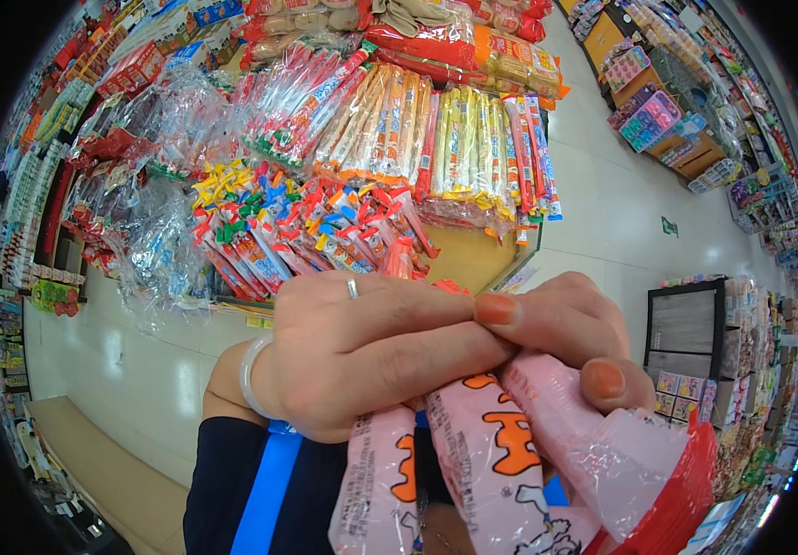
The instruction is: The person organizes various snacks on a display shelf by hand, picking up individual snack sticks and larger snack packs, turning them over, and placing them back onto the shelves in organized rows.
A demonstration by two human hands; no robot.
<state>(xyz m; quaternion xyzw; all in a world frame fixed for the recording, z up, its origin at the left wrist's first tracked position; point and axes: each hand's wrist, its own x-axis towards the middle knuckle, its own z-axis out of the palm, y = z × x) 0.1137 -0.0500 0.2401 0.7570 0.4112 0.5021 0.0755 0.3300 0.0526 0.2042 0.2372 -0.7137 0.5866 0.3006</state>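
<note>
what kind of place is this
Most likely a snack shop: a display table heaped with bright plastic-wrapped snack sticks, stocked shelves along tiled aisles, and both hands gripping pink snack packets.

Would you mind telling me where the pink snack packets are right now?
In the head view, the pink snack packets sit at the bottom centre, gripped by the left hand and right hand, below the snack display table.
</note>
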